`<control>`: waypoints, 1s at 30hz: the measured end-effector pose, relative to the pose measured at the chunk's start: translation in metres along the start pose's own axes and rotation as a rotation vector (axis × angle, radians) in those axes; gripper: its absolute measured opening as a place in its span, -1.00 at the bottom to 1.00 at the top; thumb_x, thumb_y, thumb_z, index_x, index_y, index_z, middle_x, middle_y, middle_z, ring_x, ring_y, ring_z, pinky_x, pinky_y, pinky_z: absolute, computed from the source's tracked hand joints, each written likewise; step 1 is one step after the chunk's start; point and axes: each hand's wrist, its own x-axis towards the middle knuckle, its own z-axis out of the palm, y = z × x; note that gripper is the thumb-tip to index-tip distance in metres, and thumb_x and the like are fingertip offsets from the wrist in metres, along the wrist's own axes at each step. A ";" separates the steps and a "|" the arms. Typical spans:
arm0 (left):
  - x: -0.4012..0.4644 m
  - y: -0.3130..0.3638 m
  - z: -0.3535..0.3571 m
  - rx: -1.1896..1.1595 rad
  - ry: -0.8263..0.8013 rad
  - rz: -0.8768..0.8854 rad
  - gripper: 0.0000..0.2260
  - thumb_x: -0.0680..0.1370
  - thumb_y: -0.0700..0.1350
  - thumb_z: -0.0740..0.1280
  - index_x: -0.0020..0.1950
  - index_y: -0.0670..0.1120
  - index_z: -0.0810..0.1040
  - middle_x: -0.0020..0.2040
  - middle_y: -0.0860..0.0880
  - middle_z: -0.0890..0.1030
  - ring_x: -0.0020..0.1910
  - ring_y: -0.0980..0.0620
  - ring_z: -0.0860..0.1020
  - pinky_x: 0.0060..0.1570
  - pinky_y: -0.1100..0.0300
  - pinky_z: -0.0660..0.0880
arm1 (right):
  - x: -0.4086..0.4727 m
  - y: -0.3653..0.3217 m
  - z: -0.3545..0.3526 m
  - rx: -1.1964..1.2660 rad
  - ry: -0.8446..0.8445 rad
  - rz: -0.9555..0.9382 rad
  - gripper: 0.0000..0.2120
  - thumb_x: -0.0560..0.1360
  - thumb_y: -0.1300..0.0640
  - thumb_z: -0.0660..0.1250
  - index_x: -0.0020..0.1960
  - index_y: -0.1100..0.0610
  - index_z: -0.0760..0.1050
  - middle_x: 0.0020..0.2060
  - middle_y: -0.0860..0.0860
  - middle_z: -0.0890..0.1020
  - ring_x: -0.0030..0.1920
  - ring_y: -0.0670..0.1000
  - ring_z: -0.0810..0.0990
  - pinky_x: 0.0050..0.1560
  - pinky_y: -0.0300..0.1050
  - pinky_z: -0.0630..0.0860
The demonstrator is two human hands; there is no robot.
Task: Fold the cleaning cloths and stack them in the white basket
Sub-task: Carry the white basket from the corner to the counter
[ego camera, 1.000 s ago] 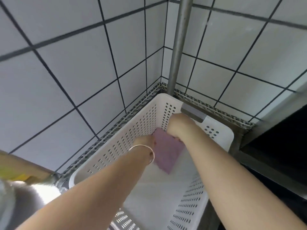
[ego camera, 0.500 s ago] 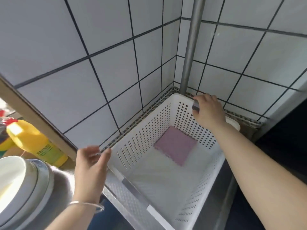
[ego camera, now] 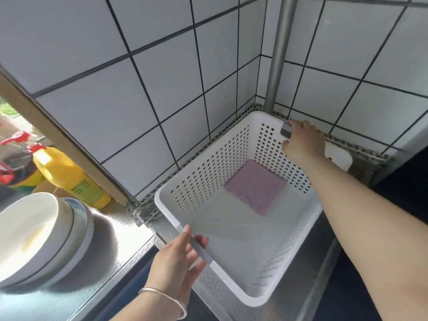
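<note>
A white perforated basket stands in the tiled corner on a metal counter. One folded pink cleaning cloth lies flat on its floor near the far corner. My right hand grips the grey handle on the basket's far rim. My left hand is at the grey handle on the near rim, with its fingers curled around that handle.
A stack of white bowls sits at the left on the counter. A yellow bottle and red-capped spray bottles stand behind it. A metal pole rises behind the basket. Dark space lies to the right.
Both hands left the pink cloth lying in the basket. My right hand went to the far handle, and my left hand came back and took the near handle.
</note>
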 end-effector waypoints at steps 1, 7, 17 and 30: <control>-0.001 -0.003 0.002 -0.007 -0.004 0.005 -0.80 0.60 -0.09 0.19 -0.08 -0.19 0.49 -0.21 -0.13 0.56 -0.27 -0.02 0.52 -0.37 0.19 0.52 | 0.002 -0.002 0.000 0.023 -0.004 0.024 -0.52 0.47 0.10 0.26 0.36 0.18 0.32 0.26 0.20 0.44 0.26 0.21 0.40 0.21 0.05 0.31; 0.001 -0.003 -0.002 -0.114 0.056 0.147 -0.73 0.64 -0.10 0.09 -0.20 -0.17 0.39 -0.42 -0.07 0.37 -0.52 0.06 0.39 -0.48 0.23 0.44 | 0.009 -0.021 -0.022 0.076 -0.213 0.224 -0.78 0.54 0.06 0.14 0.01 0.18 0.46 -0.11 0.12 0.53 -0.09 0.13 0.51 -0.10 -0.10 0.41; 0.003 0.035 -0.078 -0.142 0.070 0.195 -0.68 0.63 0.00 0.07 -0.27 -0.08 0.36 -0.59 0.11 0.29 -0.70 0.24 0.20 -0.73 0.47 0.12 | -0.047 -0.035 -0.065 0.477 -0.605 0.274 -0.63 0.50 -0.07 0.29 -0.32 0.18 0.37 -0.46 0.07 0.38 -0.46 0.01 0.31 -0.40 -0.20 0.27; -0.086 0.061 -0.251 0.039 0.055 0.449 -0.69 0.65 -0.03 0.04 -0.25 -0.08 0.38 -0.59 0.12 0.25 -0.70 0.25 0.16 -0.70 0.49 0.07 | -0.241 -0.117 -0.088 0.793 -0.473 0.284 -0.63 0.55 -0.02 0.20 -0.37 0.09 0.24 -0.57 -0.01 0.23 -0.58 -0.03 0.15 -0.58 -0.29 0.14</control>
